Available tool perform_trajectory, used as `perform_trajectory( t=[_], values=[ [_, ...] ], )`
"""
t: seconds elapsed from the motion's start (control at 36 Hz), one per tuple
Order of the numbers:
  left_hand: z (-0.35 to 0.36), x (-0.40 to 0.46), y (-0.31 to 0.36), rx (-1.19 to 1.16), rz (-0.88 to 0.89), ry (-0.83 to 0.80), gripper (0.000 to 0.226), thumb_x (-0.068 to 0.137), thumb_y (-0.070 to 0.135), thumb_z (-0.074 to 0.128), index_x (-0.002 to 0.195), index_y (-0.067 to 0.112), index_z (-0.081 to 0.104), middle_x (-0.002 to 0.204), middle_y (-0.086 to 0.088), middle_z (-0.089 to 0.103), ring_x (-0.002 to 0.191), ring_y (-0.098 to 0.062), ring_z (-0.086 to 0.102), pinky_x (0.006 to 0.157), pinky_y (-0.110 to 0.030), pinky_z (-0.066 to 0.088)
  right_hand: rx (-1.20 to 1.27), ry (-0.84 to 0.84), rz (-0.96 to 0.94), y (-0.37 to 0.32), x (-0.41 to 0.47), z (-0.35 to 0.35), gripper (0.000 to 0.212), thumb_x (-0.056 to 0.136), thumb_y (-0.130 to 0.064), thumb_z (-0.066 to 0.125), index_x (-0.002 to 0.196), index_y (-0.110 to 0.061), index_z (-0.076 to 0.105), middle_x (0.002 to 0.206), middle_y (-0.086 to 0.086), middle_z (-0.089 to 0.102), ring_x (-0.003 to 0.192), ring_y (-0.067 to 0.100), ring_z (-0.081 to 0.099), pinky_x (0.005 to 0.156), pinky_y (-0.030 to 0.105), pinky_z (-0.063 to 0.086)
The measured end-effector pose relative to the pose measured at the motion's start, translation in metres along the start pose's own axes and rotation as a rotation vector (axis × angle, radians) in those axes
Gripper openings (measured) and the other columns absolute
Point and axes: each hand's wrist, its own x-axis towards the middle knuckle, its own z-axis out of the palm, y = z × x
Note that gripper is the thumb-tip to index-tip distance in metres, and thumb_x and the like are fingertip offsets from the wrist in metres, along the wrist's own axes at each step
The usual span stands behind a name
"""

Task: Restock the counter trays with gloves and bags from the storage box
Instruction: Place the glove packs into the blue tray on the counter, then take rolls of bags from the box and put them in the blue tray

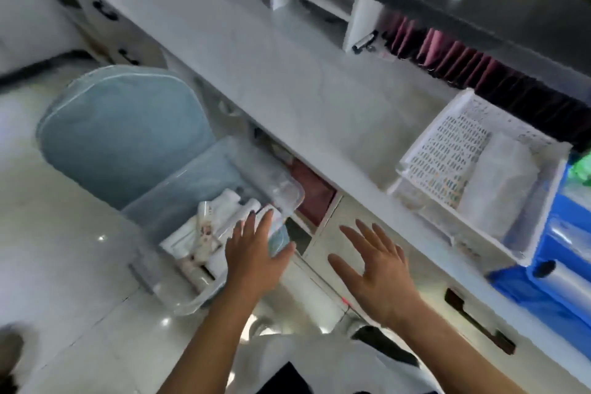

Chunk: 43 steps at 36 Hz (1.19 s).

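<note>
1. The view looked down past a long white worktop (278,73) to a pale, glossy floor (64,249).
2. A clear plastic storage box (166,195) stood on the floor just beside the cabinet front below the worktop; its bluish lid (124,134) stood tilted behind it.
3. Inside the box lay white rolled and folded packets (208,227), blurred too much to tell gloves from bags.
4. The left hand (256,253) reached into the near right corner of the box, fingers spread, lying on a pale, blue-edged packet (278,233); whether it gripped the packet could not be told.
5. The right hand (377,269) hovered flat and wide, fingers splayed, holding nothing, in front of the cabinet door and apart from the box.
6. On the worktop to the right sat a white perforated tray (447,150), with a stack of clear, whitish folded plastic (502,179) filling its right half; the left half showed the bare patterned bottom.
7. Just beside the tray, at the right edge, stood a blue bin (543,294) with rolls of clear plastic (569,281) in it.
8. Behind the tray ran a row of dark red folders (463,61), next to a white shelf unit (310,0).
9. A dark handle (479,320) showed on a drawer front below the worktop edge.
</note>
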Motion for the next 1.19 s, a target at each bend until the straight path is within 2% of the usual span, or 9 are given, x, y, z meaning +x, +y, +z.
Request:
perform_trajectory(
  t=[0.25,0.36,0.5,0.58,0.64,0.83,1.0,1.08,1.19],
  values=[
    [-0.014,-0.033,-0.088,-0.145,-0.309,-0.035,0.076,0.088,0.059,0.056,0.152,0.031,0.027,0.162,0.001,0.025,0.146,-0.027,0.024,0.115,-0.047,0.028,-0.111,-0.176,-0.224,-0.070,0.034,0.038,0.060,0.091,-0.065,0.039,0.147,-0.045,0.032,0.160,-0.015,0.024,0.149,0.012,0.012,0.118,0.041,0.011],
    [-0.010,-0.036,-0.111,-0.217,-0.395,-0.102,0.078,0.087,0.060,0.057,0.153,0.035,0.024,0.163,0.004,0.022,0.148,-0.026,0.022,0.116,-0.050,0.028,-0.069,-0.361,-0.244,-0.082,0.058,0.054,0.061,0.092,-0.063,0.044,0.148,-0.040,0.035,0.160,-0.009,0.029,0.147,0.013,0.023,0.119,0.040,0.021],
    [-0.019,-0.028,-0.131,-0.269,-0.490,-0.091,0.075,0.083,0.056,0.064,0.149,0.036,0.032,0.155,0.005,0.037,0.140,-0.024,0.037,0.110,-0.048,0.038,-0.048,-0.583,-0.302,-0.104,0.106,0.078,0.062,0.091,-0.060,0.050,0.147,-0.039,0.036,0.158,-0.009,0.033,0.144,0.013,0.030,0.117,0.036,0.026],
    [-0.030,-0.018,-0.138,-0.327,-0.553,-0.074,0.071,0.082,0.052,0.068,0.144,0.031,0.040,0.147,0.004,0.048,0.131,-0.022,0.048,0.107,-0.044,0.043,0.008,-0.691,-0.271,-0.122,0.140,0.092,0.061,0.090,-0.059,0.054,0.145,-0.036,0.040,0.155,-0.009,0.039,0.138,0.014,0.040,0.108,0.031,0.032],
    [-0.036,-0.009,-0.142,-0.366,-0.605,-0.075,0.070,0.083,0.046,0.070,0.144,0.029,0.040,0.148,0.003,0.047,0.132,-0.021,0.047,0.107,-0.038,0.042,0.049,-0.734,-0.250,-0.133,0.163,0.100,0.059,0.089,-0.057,0.055,0.143,-0.035,0.042,0.153,-0.007,0.042,0.134,0.015,0.044,0.102,0.027,0.033],
    [-0.037,0.036,-0.151,-0.354,-0.705,-0.125,0.069,0.087,0.039,0.069,0.147,0.029,0.037,0.155,0.005,0.038,0.138,-0.018,0.039,0.108,-0.032,0.035,0.041,-0.849,-0.200,-0.142,0.243,0.143,0.057,0.090,-0.052,0.056,0.142,-0.032,0.046,0.151,-0.005,0.046,0.129,0.019,0.051,0.108,0.036,0.039],
    [-0.021,0.101,-0.167,-0.496,-0.792,-0.122,0.066,0.088,0.031,0.068,0.148,0.027,0.039,0.144,0.008,0.043,0.131,-0.016,0.043,0.097,-0.020,0.031,0.037,-0.837,-0.064,-0.121,0.287,0.185,0.052,0.091,-0.050,0.054,0.139,-0.029,0.049,0.144,-0.002,0.052,0.124,0.019,0.054,0.105,0.035,0.042],
    [-0.009,0.129,-0.178,-0.519,-0.822,-0.114,0.053,0.087,0.021,0.066,0.137,0.022,0.050,0.116,0.007,0.051,0.103,-0.015,0.053,0.069,-0.016,0.038,-0.069,-0.817,-0.089,-0.109,0.292,0.203,0.053,0.093,-0.047,0.050,0.142,-0.028,0.047,0.142,0.000,0.054,0.127,0.022,0.050,0.108,0.040,0.037],
    [0.013,0.145,-0.197,-0.476,-0.862,-0.102,0.049,0.087,0.015,0.064,0.135,0.017,0.052,0.123,-0.006,0.061,0.089,-0.012,0.051,0.052,-0.006,0.031,-0.345,-0.796,-0.224,-0.090,0.290,0.220,0.052,0.094,-0.048,0.043,0.141,-0.026,0.044,0.147,0.001,0.046,0.138,0.024,0.035,0.114,0.048,0.023]
  ],
)
